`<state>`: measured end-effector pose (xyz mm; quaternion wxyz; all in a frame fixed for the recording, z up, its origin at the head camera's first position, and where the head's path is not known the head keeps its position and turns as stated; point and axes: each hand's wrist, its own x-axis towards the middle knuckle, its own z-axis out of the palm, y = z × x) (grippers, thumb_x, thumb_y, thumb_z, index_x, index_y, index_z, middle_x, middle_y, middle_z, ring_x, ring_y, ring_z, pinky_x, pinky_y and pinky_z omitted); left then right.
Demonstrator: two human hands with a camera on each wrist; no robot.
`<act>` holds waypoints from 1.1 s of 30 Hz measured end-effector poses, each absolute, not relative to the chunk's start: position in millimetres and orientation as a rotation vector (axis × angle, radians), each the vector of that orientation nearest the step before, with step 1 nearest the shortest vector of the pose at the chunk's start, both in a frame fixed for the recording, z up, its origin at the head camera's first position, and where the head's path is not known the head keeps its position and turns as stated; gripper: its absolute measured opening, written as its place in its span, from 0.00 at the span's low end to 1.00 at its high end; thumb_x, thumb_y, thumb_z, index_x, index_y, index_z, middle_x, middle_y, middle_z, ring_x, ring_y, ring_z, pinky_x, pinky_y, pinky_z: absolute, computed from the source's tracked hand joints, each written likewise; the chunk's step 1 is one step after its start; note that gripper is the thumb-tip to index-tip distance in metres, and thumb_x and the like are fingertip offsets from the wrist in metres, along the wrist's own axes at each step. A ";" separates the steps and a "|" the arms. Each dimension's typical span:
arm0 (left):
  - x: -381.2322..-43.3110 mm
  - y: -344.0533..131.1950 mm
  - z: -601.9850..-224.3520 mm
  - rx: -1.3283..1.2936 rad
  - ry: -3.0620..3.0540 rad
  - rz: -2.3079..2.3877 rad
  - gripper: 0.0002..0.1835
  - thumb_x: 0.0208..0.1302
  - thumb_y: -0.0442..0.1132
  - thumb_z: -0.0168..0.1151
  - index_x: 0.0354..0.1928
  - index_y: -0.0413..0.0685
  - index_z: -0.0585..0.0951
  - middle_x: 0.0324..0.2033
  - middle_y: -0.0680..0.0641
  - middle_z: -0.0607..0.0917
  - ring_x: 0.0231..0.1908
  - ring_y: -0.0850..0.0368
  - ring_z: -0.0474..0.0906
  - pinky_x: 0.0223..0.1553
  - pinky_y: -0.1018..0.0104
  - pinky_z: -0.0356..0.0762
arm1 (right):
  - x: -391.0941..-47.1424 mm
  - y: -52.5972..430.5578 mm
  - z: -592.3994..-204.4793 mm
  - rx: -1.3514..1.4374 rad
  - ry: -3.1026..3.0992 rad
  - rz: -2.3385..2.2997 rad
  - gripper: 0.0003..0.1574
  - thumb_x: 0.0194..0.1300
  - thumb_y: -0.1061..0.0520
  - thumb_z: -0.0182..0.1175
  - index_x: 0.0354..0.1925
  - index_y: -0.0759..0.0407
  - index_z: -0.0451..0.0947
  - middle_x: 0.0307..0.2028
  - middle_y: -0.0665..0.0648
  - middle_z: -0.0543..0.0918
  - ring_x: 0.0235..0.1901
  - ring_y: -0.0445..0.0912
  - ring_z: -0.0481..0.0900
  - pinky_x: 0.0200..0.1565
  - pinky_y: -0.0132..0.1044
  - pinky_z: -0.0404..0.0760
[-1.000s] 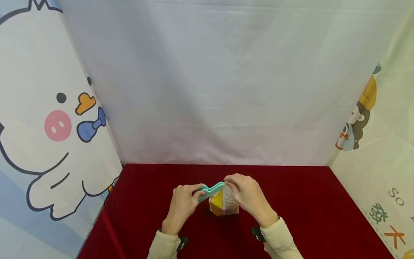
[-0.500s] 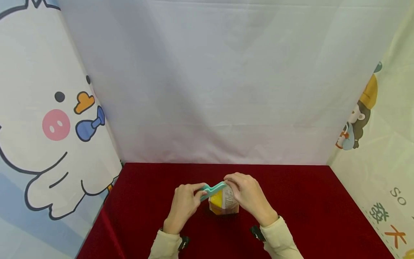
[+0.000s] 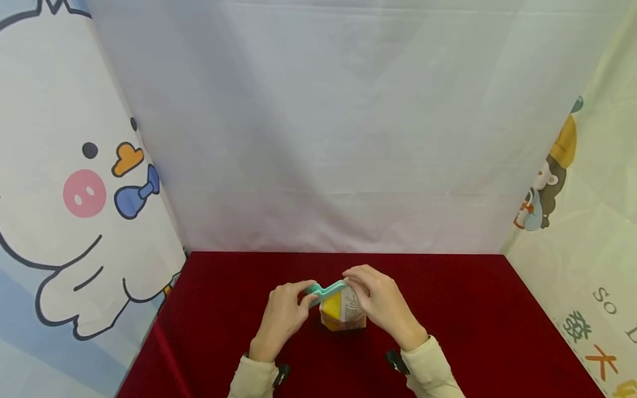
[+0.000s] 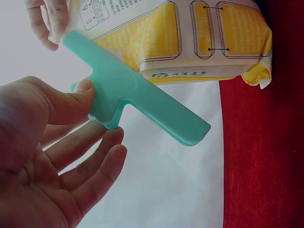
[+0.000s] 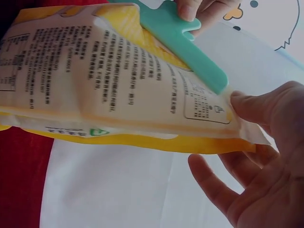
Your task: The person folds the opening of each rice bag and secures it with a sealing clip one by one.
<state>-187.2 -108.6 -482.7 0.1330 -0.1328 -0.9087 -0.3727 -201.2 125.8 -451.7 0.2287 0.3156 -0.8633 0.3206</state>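
Note:
My left hand (image 3: 281, 315) pinches the handle of a turquoise bag clip (image 3: 332, 288) between thumb and index finger; in the left wrist view the other fingers curve loosely below it. A yellow and white printed food bag (image 3: 343, 310) stands upright on the table behind the clip's bar. The right hand (image 3: 380, 301) pinches the bag's top corner with thumb and fingers, near the clip's far end. In the right wrist view, the clip (image 5: 194, 50) lies slanting along the upper edge of the bag (image 5: 123, 80), its tip close to the right thumb.
A dark red cloth (image 3: 448, 309) covers the table. Behind it hangs a plain pale curtain (image 3: 348, 138). Printed cartoon curtains stand at the left (image 3: 50, 182) and at the right (image 3: 587, 221). Both sleeves are cream, with dark devices at the wrists.

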 end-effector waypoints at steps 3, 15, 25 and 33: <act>-186.5 -108.4 -485.3 -0.385 -2.625 -1.089 0.14 0.70 0.38 0.72 0.55 0.44 0.90 0.32 0.48 0.91 0.13 0.68 0.47 0.15 0.79 0.51 | -200.6 127.6 -455.6 0.855 -2.356 0.895 0.21 0.69 0.63 0.72 0.59 0.58 0.84 0.54 0.55 0.88 0.48 0.46 0.89 0.46 0.40 0.90; -186.9 -110.5 -487.5 -0.366 -2.639 -1.084 0.14 0.71 0.40 0.71 0.56 0.46 0.90 0.36 0.49 0.91 0.16 0.67 0.53 0.21 0.74 0.61 | -200.6 141.9 -473.3 0.715 -2.511 1.293 0.49 0.65 0.57 0.77 0.77 0.57 0.66 0.64 0.61 0.83 0.62 0.58 0.84 0.60 0.58 0.85; -187.4 -109.6 -486.9 -0.376 -2.628 -1.086 0.16 0.73 0.40 0.69 0.59 0.43 0.88 0.43 0.47 0.93 0.19 0.67 0.58 0.23 0.73 0.66 | -205.9 158.1 -501.4 0.685 -2.669 1.503 0.39 0.64 0.50 0.79 0.69 0.51 0.75 0.58 0.56 0.86 0.60 0.58 0.85 0.62 0.59 0.84; -186.8 -110.2 -487.5 -0.381 -2.652 -1.092 0.17 0.74 0.41 0.68 0.61 0.45 0.87 0.46 0.47 0.93 0.21 0.67 0.62 0.27 0.73 0.69 | -209.9 166.9 -525.6 0.667 -2.710 1.607 0.35 0.63 0.50 0.79 0.65 0.54 0.79 0.60 0.62 0.86 0.58 0.62 0.87 0.58 0.57 0.87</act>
